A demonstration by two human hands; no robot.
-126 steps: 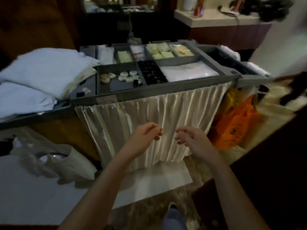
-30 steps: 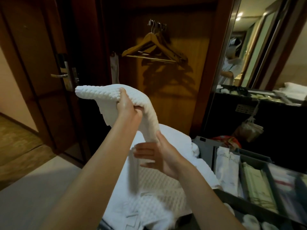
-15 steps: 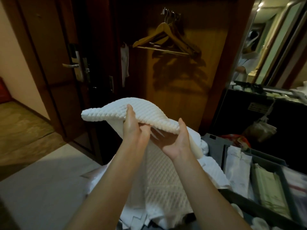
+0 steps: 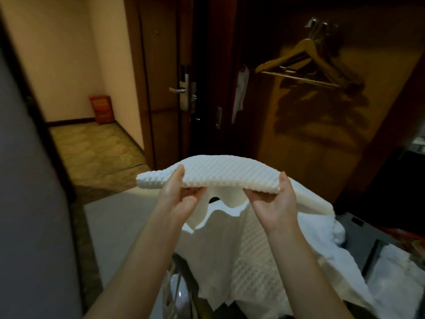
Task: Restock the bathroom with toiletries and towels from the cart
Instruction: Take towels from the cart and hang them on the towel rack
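- We hold a white waffle-textured towel (image 4: 216, 173) flat and level in front of us, over the heap of white linen (image 4: 253, 256) on the cart (image 4: 358, 229), whose grey edge shows at the right.
- Our left hand (image 4: 181, 199) is closed on the towel's near edge towards its left end, thumb on top and fingers curled under; our right hand (image 4: 276, 201) pinches the right corner the same way, thumb up the side.
- We judge this the towel-gathering step: one folded piece lifted off the stack, nothing yet carried to the bathroom.
- The next move, as we read it, calls for keeping the fold together while we turn away from the cart; a loose layer (image 4: 220, 208) sags beneath the towel, and whether it belongs to it or to the heap we cannot tell.
- The toiletry trays are mostly cut off at the right edge, the cart's lower part is dark, and the bathroom is out of sight.
- Beyond stand a wooden door (image 4: 161, 77) with its lever handle (image 4: 177, 90) and hangers (image 4: 308, 61) on a wardrobe panel.
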